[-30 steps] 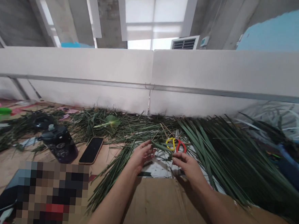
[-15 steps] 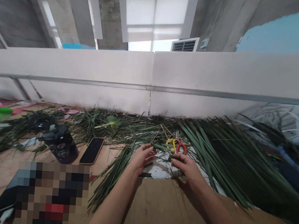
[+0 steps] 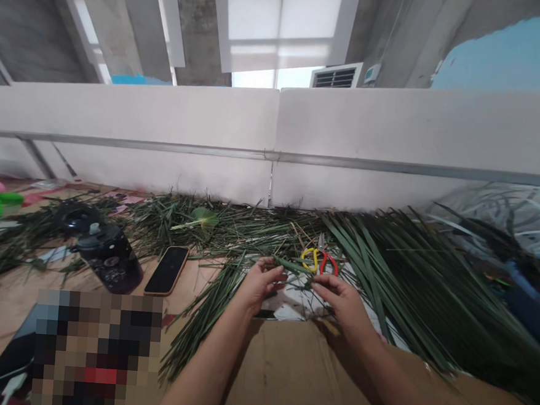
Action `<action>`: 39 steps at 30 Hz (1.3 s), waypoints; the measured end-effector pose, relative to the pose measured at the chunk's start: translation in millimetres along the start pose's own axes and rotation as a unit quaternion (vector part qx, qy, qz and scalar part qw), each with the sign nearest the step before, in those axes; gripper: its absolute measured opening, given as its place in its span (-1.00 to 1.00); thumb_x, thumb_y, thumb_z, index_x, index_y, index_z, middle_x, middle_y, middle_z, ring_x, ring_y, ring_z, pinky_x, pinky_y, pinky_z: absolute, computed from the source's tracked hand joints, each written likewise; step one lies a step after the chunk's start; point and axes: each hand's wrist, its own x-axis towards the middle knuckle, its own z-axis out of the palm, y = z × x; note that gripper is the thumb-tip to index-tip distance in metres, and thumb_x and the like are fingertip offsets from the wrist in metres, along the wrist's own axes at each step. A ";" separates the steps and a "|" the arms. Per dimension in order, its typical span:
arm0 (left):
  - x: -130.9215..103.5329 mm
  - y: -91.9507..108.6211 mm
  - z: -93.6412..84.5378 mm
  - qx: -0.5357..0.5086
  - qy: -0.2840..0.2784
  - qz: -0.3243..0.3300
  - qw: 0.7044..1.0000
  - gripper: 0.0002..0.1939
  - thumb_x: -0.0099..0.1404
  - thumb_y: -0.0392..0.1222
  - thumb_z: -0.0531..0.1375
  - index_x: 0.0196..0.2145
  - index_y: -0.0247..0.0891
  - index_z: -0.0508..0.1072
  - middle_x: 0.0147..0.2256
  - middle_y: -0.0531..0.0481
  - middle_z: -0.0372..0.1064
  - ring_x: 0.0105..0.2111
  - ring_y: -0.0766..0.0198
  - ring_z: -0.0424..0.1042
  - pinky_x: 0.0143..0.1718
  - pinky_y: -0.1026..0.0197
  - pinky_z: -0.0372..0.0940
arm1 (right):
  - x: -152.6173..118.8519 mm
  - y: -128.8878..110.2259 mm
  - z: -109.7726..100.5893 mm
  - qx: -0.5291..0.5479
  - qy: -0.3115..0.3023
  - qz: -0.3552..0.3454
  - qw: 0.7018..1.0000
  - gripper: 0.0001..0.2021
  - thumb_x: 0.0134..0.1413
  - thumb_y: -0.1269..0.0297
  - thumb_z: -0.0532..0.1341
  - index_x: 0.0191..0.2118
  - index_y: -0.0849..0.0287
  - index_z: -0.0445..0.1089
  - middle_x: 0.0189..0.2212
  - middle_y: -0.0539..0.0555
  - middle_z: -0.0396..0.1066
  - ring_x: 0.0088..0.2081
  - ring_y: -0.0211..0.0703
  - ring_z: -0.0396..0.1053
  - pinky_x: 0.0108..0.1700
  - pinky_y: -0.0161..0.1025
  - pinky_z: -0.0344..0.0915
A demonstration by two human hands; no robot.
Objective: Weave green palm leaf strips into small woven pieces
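Note:
A green leaf strip [image 3: 293, 266] stretches between my two hands, over a white sheet [image 3: 292, 312]. My left hand [image 3: 262, 283] pinches the strip's left end between thumb and fingers. At the other end, my right hand [image 3: 337, 293] closes its fingertips on the strip, where a small dark green piece shows; its exact shape cannot be made out. Just beyond the strip lie scissors [image 3: 320, 261] with one yellow and one red handle, blades pointing away from me.
Long green leaves [image 3: 422, 275] spread over the right side. A bundle of cut strips [image 3: 201, 321] lies left of my left arm. Further left are a phone [image 3: 167, 270] and a dark tumbler [image 3: 113, 262]. Cardboard [image 3: 286, 370] lies nearest me; a white partition [image 3: 174, 115] stands behind.
The leaf strip shows more fully between my hands, reaching from left to right. My left hand's fingers have shifted slightly, and my right hand has moved slightly to the right.

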 end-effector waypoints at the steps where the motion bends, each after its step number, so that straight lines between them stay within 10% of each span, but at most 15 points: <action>1: -0.1 -0.1 0.9 0.003 0.005 0.003 1.000 -0.40 -0.09 -0.15 0.57 -0.21 -0.20 0.33 -0.30 0.00 0.50 -0.36 0.23 0.55 -0.29 0.20 0.41 | -0.3 -0.6 0.2 -0.015 0.008 -0.014 1.000 -0.68 -0.12 -0.07 0.44 -0.36 0.07 0.59 -0.36 0.10 0.58 -0.27 0.06 0.51 -0.13 -0.04 0.44; 24: 2.4 -9.8 11.7 -0.010 0.057 0.068 0.996 -0.35 -0.18 -0.14 0.58 -0.25 -0.19 0.27 -0.41 0.09 0.47 -0.43 0.28 0.52 -0.24 0.19 0.41 | -29.5 -17.5 21.1 -0.197 -0.047 -0.250 0.947 -0.91 0.20 0.30 0.28 -0.33 0.06 0.53 -0.41 0.04 0.49 -0.28 -0.01 0.41 -0.21 -0.13 0.31; 39: 0.8 5.5 0.6 -0.047 0.002 0.050 0.998 -0.45 -0.09 -0.13 0.52 -0.22 -0.18 0.32 -0.32 0.01 0.55 -0.35 0.24 0.57 -0.18 0.15 0.43 | -14.1 -18.1 1.0 -0.155 0.047 -0.153 0.975 -0.72 0.23 0.02 0.23 -0.31 0.11 0.53 -0.35 0.10 0.49 -0.29 0.00 0.41 -0.23 -0.15 0.30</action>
